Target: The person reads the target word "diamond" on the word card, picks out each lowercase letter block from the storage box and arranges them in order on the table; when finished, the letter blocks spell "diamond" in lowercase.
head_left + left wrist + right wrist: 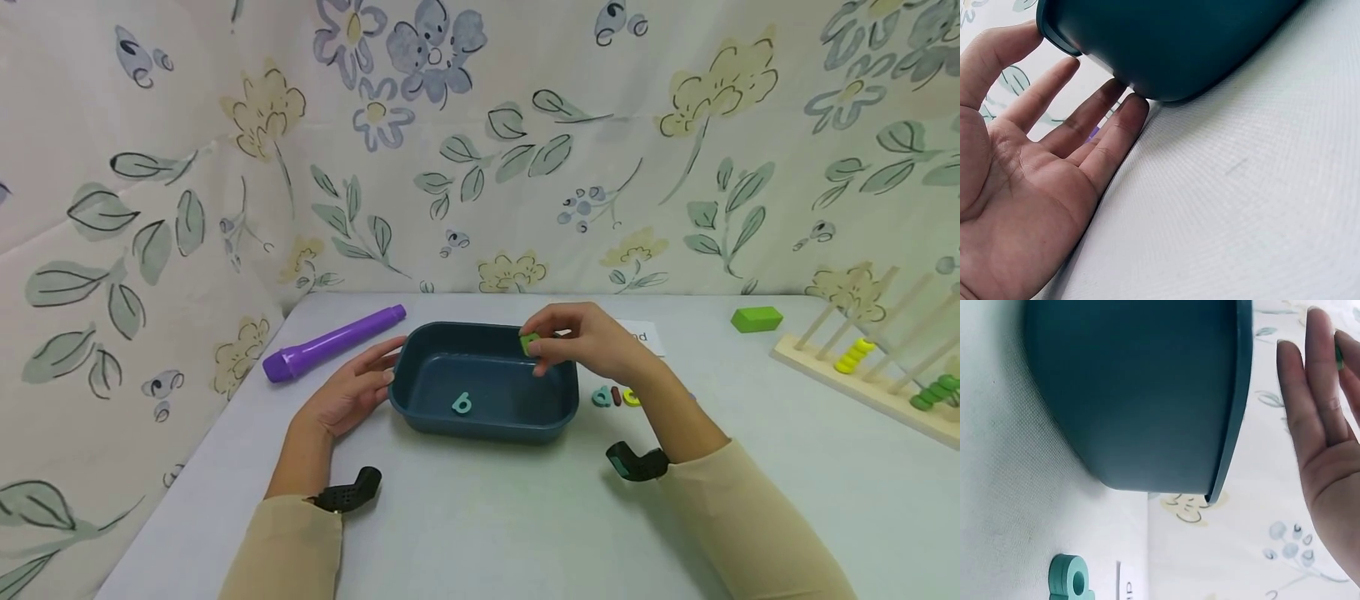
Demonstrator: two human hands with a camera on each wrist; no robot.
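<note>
A dark teal rectangular basin [487, 429] stands on the table. Inside, on its floor, lies a light teal letter [462, 404] shaped like a b or a 6. My right hand [581, 337] pinches a small green letter [529, 343] between thumb and fingers above the basin's right end; the fingers cover part of its shape. In the right wrist view, only a sliver of the green letter [1339, 356] shows. My left hand [352, 392] rests against the basin's left end. Its fingers [1094, 119] are spread and nearly straight, with the tips at the wall and rim.
Right of the basin lie a teal letter [602, 397], a brown-red piece [617, 396] and a yellow letter [632, 397]. Behind my right hand is a printed white card [651, 337]. A purple tube [333, 343], green block [757, 319] and wooden bead rack [862, 387] stand farther out.
</note>
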